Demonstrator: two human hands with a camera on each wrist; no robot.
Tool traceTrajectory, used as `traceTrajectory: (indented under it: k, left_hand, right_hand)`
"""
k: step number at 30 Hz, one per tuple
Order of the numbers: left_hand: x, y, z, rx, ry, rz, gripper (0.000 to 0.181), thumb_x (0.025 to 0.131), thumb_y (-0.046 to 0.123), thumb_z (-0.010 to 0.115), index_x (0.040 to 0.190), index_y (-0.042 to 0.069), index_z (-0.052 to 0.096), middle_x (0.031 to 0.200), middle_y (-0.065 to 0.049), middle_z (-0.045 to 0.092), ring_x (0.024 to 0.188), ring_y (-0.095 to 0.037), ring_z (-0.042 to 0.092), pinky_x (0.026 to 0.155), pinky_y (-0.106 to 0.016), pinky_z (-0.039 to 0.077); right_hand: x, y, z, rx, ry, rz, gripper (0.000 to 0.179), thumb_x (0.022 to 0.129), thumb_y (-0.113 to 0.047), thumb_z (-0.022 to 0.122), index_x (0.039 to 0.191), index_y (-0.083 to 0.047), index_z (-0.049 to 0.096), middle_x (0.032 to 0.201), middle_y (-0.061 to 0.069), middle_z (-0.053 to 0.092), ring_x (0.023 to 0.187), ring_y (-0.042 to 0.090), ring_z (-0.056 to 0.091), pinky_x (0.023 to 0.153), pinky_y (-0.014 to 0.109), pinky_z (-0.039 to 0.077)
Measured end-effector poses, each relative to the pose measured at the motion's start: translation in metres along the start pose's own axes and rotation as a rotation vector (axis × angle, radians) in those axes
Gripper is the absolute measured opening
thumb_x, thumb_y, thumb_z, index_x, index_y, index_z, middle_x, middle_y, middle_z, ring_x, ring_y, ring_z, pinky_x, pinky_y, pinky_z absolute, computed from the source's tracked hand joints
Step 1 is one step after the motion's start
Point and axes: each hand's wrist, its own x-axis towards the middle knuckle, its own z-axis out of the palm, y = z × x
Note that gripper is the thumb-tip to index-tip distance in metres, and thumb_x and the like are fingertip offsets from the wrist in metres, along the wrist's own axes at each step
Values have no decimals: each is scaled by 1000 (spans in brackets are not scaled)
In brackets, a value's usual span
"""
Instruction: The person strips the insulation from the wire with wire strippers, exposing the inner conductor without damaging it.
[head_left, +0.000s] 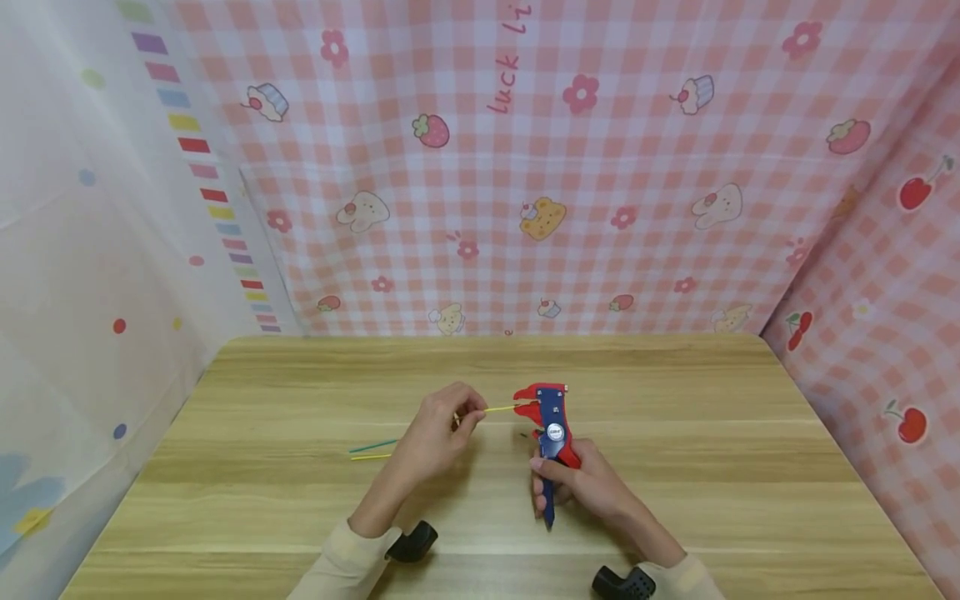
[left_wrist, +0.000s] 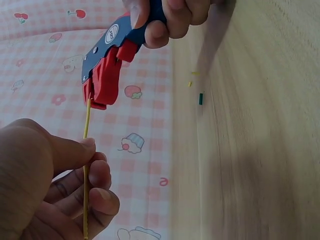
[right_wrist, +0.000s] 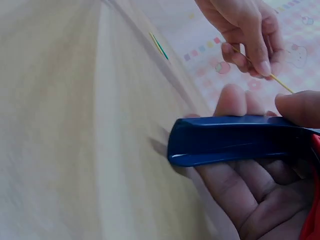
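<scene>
My left hand (head_left: 442, 425) pinches a thin yellow wire (left_wrist: 86, 160) between thumb and fingertips. The wire's far end reaches the red jaws of a blue and red wire stripper (head_left: 553, 429); in the left wrist view its tip meets the jaw opening, and how deep it sits is hard to tell. My right hand (head_left: 588, 483) grips the stripper by its handles, jaws pointing left in the head view. In the right wrist view the blue handle (right_wrist: 235, 140) lies across the fingers, with the thumb over it. The stripper is held above the table.
A green wire (head_left: 372, 446) and another yellow wire (head_left: 370, 457) lie on the wooden table (head_left: 262, 517), left of my left forearm. Small cut bits, including a green piece (left_wrist: 201, 99), lie on the table below the stripper. A checked curtain (head_left: 480, 167) hangs behind the table.
</scene>
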Motion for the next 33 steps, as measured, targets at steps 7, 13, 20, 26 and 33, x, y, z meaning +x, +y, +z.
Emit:
traceTrajectory:
  k: [7,13,20,26,33]
  left_hand:
    - [0,-2,-2,10,10,-21,7,94,-1,70,94,6,69,83,1,64,73,-7,55,61,-19,49]
    - [-1,-3,-6,-4,-12,-62,5,95,1,69,95,7,70,85,1,64,74,-9,56,62,-19,49]
    - [-2,-10,-9,2,-5,-68,7,95,3,70,92,9,69,85,1,64,75,-9,56,64,-20,48]
    - [-6,-20,-13,10,-8,-86,9,94,2,71,91,9,68,83,2,63,73,-9,55,65,-21,49]
    - [-11,-34,-18,21,-8,-125,9,94,2,71,91,10,68,84,2,64,73,-8,55,65,-21,49]
  right_hand:
    - [-2,-5,-11,-11,46,9,40,105,-19,59,124,14,46,88,11,71,75,23,73,74,38,63]
    - [-3,-7,-17,-18,68,2,39,105,-19,59,123,13,47,89,11,71,77,25,74,74,36,63]
    - [-7,-8,-25,-35,48,-29,44,106,-23,58,123,16,46,91,11,72,79,24,74,74,36,62]
    - [-9,-9,-30,-50,43,-39,47,105,-26,58,123,16,45,90,7,72,79,22,75,76,36,63]
    - [-11,-10,-36,-69,47,-52,45,106,-24,58,122,16,46,93,12,72,82,25,76,79,38,63]
